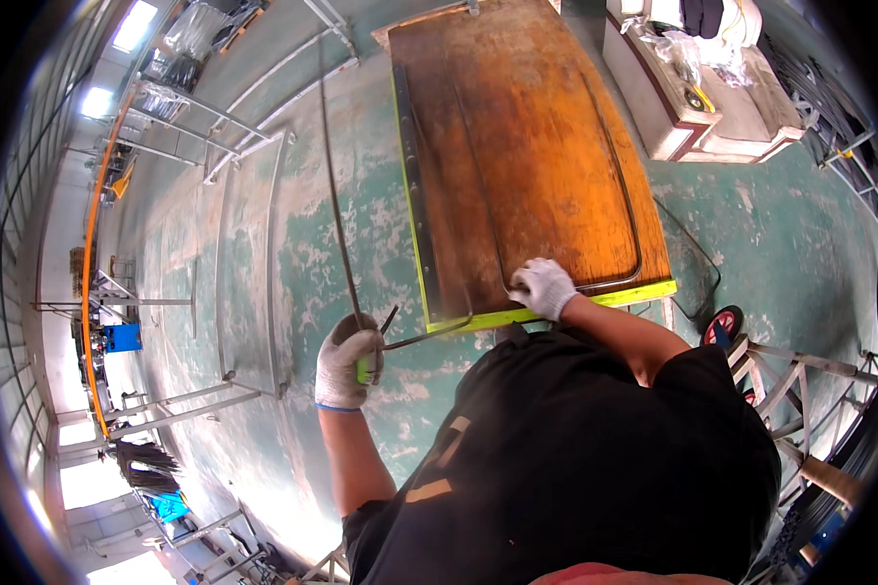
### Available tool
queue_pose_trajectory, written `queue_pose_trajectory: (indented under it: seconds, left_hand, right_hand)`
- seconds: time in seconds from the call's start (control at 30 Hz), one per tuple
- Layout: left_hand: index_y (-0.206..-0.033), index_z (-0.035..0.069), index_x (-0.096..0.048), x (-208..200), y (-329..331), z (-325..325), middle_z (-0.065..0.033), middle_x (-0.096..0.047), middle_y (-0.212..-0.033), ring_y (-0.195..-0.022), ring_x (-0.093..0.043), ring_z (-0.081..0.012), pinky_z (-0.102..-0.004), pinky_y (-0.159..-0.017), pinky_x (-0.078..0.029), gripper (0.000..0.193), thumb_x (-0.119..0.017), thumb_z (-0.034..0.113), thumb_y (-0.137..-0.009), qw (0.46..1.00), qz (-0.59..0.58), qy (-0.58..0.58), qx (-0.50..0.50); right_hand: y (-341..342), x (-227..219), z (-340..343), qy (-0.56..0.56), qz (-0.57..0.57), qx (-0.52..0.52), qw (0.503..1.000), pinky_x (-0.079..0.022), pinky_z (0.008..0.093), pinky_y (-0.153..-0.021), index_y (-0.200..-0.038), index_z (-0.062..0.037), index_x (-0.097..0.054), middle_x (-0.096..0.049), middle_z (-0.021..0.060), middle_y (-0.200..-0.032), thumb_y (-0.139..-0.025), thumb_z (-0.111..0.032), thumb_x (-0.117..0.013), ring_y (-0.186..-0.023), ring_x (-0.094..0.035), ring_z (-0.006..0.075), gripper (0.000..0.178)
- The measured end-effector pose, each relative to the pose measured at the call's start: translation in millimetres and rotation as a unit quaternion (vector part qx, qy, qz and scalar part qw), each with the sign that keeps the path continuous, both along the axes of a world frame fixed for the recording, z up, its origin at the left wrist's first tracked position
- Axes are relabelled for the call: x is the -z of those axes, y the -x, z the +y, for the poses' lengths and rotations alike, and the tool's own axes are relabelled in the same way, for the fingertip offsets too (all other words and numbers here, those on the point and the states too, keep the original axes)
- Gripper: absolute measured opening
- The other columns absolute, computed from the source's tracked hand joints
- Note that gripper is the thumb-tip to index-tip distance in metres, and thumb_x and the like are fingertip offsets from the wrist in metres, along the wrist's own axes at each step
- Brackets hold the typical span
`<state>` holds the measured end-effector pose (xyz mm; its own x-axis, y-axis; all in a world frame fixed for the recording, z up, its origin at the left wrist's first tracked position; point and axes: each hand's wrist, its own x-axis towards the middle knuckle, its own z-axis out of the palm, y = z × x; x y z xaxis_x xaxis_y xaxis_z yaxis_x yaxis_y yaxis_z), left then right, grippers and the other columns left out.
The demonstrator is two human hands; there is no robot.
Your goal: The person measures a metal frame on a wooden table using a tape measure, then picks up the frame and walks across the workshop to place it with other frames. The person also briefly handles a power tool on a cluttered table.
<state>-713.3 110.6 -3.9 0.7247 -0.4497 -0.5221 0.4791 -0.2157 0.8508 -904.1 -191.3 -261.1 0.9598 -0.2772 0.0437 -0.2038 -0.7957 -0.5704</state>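
My left hand (349, 363), in a whitish work glove, is closed at the table's near left side. It grips a thin bent metal rod (336, 185), whose long leg runs up and away while a shorter leg reaches over the table edge. Something with a bright green part (365, 370) is in the same grip; a short dark piece sticks out above, its kind unclear. My right hand (544, 289), gloved too, has curled fingers at the corner of a U-shaped metal rod (634, 229) lying on the worn wooden tabletop (546, 146).
Yellow-green edging (605, 295) runs along the table's near side, and a dark strip (418, 175) lies along its left. Metal frames (254, 146) stand on the left. A worn sofa (712, 107) holds items at the far right. A cable (714, 268) and red-rimmed wheel (722, 325) are at right.
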Motion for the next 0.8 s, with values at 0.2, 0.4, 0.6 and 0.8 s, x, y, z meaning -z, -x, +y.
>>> queue_pose_trajectory:
  seconds: [0.2,0.4,0.6,0.8]
  left_hand:
    - [-0.115,-0.004,-0.068,-67.4,29.4,-46.6,-0.0121,-0.066,-0.082,-0.049,-0.056,-0.0202,-0.0306,-0.041,-0.044,0.039,-0.069,0.008,-0.078,0.992,-0.081,0.024,0.095]
    - [-0.122,-0.005,-0.063,-77.0,26.3,-56.2,-0.0158,-0.068,-0.083,-0.048,-0.059,-0.0229,-0.0316,-0.04,-0.046,0.049,-0.072,0.009,-0.076,0.971,0.013,0.19,0.145]
    - [-0.115,-0.003,-0.07,-25.0,19.8,-122.0,-0.0092,-0.07,-0.091,-0.067,-0.066,-0.0173,-0.0299,-0.052,-0.05,0.026,-0.07,0.008,-0.092,0.993,-0.05,-0.005,0.104]
    - [-0.108,0.003,-0.073,144.0,24.8,-159.0,-0.0057,-0.068,-0.082,-0.063,-0.064,-0.0173,-0.0322,-0.052,-0.05,0.021,-0.075,0.013,-0.09,0.984,-0.1,-0.032,0.146]
  right_hand:
    - [-64.3,-27.1,36.6,-0.205,0.132,0.045,0.969,-0.057,0.0482,-0.099,-0.131,0.0018,-0.068,-0.076,0.0239,-0.119,-0.099,-0.055,-0.071,-0.118,-0.071,0.0415,0.066]
    - [-60.2,-23.8,36.0,-0.733,0.064,0.154,0.659,-0.063,0.0496,-0.083,-0.117,-0.0047,-0.066,-0.076,0.0174,-0.098,-0.108,-0.047,-0.067,-0.094,-0.077,0.0326,0.043]
    - [-0.1,32.8,-74.9,-0.429,-0.175,0.458,0.759,-0.053,0.0368,-0.071,-0.118,-0.0004,-0.073,-0.071,0.0082,-0.093,-0.106,-0.035,-0.073,-0.08,-0.066,0.0203,0.037]
    - [67.0,-7.0,-157.6,-0.192,-0.115,0.514,0.828,-0.059,0.0436,-0.091,-0.118,-0.002,-0.079,-0.08,0.0222,-0.107,-0.103,-0.038,-0.071,-0.104,-0.078,0.0359,0.039]
